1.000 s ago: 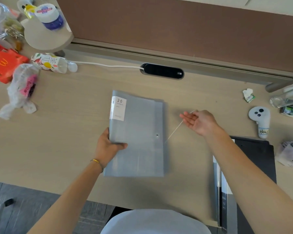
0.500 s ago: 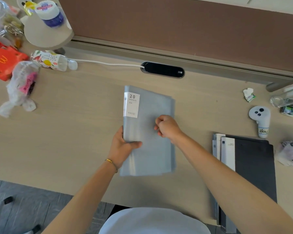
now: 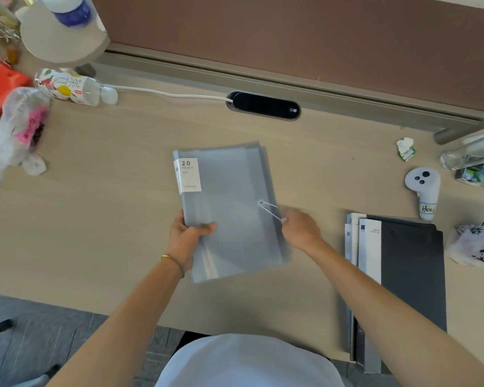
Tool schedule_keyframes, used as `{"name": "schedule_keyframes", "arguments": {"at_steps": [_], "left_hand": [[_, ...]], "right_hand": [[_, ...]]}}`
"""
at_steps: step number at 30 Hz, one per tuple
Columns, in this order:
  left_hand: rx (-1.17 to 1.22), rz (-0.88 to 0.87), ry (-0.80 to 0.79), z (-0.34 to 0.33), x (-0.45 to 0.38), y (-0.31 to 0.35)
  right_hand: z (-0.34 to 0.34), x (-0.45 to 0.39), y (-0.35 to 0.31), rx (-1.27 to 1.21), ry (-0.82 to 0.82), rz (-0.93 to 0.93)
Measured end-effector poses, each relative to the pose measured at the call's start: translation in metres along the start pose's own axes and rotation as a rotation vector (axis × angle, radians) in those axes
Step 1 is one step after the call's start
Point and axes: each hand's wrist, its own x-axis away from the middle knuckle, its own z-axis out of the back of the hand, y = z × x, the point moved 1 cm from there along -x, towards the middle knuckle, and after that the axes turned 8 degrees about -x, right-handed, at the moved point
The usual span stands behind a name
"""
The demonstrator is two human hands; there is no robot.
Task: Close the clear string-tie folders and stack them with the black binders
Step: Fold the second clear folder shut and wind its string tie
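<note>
Pinched in the right hand (image 3: 301, 229), the string (image 3: 270, 210) loops at the button (image 3: 261, 203); the left hand (image 3: 186, 238) clamps the clear folder (image 3: 229, 208). Tying is underway. Next likely comes another wrap, kept taut.

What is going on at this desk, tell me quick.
A person is closing a clear string-tie folder. The left hand grips its lower left edge, while the right hand pulls the white string from the button on the cover. The black binders lie stacked to the right on the desk.
</note>
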Motion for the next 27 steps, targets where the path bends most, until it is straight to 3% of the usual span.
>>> {"name": "schedule_keyframes", "arguments": {"at_steps": [6,10,16,20,23,27], "left_hand": [[-0.137,-0.006,-0.062,0.003,0.001,-0.013],[-0.152,-0.003,-0.079,-0.004,0.003,-0.016],[-0.103,-0.034,-0.076,-0.021,0.009,-0.012],[0.055,-0.022,0.024,-0.021,0.003,-0.006],[0.136,0.007,0.067,-0.015,0.0,-0.001],[0.149,0.05,0.05,-0.014,0.001,-0.003]], "right_hand": [[0.031,-0.025,-0.008,0.118,0.139,0.016],[0.027,-0.033,-0.035,0.127,0.136,0.101],[-0.008,-0.01,-0.067,0.423,0.168,0.456],[-0.031,0.015,-0.056,0.496,0.196,0.648],[-0.028,0.017,-0.036,0.369,0.236,0.57],[-0.016,0.005,-0.013,0.193,0.291,0.298]]}}
